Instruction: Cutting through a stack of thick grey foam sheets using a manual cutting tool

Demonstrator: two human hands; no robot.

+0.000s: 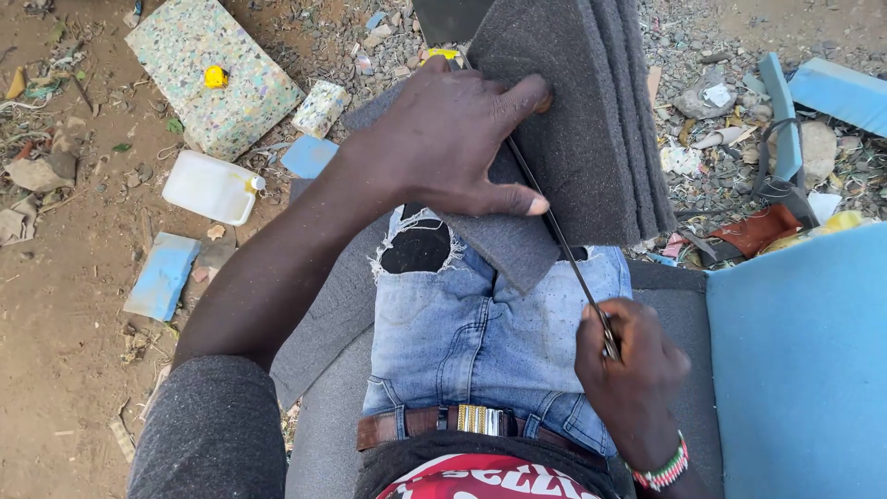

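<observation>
Grey foam sheet (573,111) under left hand (453,139)

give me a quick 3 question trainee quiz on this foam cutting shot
1. True or false: the left hand presses flat on the grey foam.
2. What does the right hand grip? A) long blade B) hammer C) white jug
3. Fill in: the white jug lies on the ____.

Key: 1 true; 2 A, the blade runs up along the foam's edge; 3 ground.

Blue foam slab (799,360) crowding right side
</observation>
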